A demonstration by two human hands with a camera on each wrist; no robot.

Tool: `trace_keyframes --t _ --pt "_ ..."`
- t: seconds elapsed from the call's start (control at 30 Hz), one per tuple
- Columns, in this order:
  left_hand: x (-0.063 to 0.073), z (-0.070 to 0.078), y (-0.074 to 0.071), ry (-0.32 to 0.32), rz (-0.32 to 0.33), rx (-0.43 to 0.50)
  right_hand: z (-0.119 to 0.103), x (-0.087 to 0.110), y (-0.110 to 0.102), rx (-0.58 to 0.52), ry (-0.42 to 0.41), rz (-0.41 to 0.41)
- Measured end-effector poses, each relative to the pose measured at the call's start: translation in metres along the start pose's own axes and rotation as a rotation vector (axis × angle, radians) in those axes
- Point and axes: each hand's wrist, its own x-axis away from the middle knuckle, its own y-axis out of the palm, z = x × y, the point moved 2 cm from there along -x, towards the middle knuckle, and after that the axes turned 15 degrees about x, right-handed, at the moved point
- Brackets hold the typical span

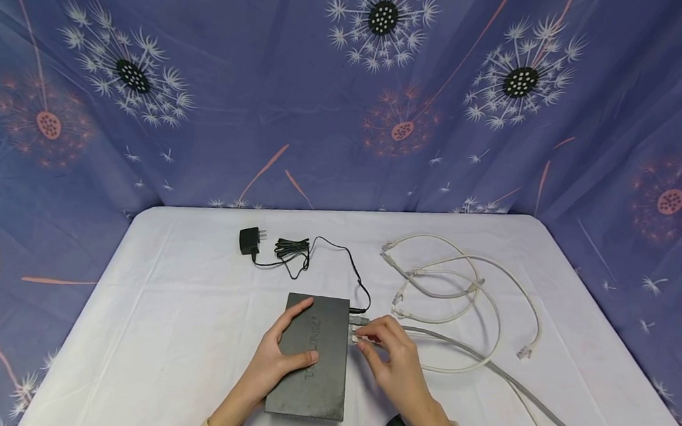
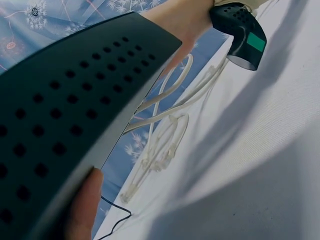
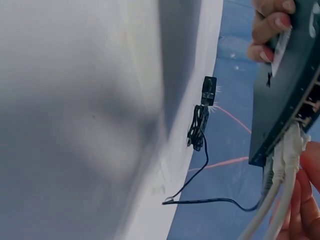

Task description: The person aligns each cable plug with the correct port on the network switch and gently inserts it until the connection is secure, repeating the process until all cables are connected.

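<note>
My left hand [image 1: 274, 363] grips a dark TP-LINK network switch [image 1: 319, 390] by its left side. Its thumb lies on the top, and in the right wrist view its curled fingers [image 3: 270, 30] reach round the underside. At the port side, my right hand [image 1: 396, 362] pinches the white plug [image 3: 294, 142] of a network cable, which sits at a port. Beside it, another white plug [image 3: 277, 160] and a grey plug [image 1: 359, 320] stand in ports. The switch is held up over the table, its vented side [image 2: 75, 100] facing the left wrist camera.
A black power adapter [image 1: 250, 241] with a bundled cord [image 1: 292, 248] lies at the back; its lead runs to the switch. Loose white network cables [image 1: 486, 259] coil at the back right. A thick grey cable [image 1: 519, 384] trails to the front right. Patterned cloth [image 1: 325, 106] hangs behind the table.
</note>
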Motion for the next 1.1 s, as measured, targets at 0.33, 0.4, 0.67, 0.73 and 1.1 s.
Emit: trace_keyframes --t 0.33,0.4,0.67,0.73,1.1 --pt "-0.003 -0.003 -0.003 0.005 0.026 -0.029 0.013 -0.013 -0.010 0.004 0.053 0.009" --pt "-0.004 -0.004 -0.003 0.002 0.029 -0.028 0.017 -0.015 -0.012 0.005 0.065 0.015" --pt "-0.004 -0.005 -0.004 -0.002 0.038 -0.018 0.037 -0.022 -0.021 0.021 0.197 -0.016" --pt "-0.004 -0.006 -0.004 -0.007 0.040 -0.007 0.043 -0.024 -0.023 0.023 0.233 -0.023" --pt "-0.004 -0.006 -0.006 -0.019 0.047 0.018 0.069 -0.030 -0.028 0.024 0.346 -0.044"
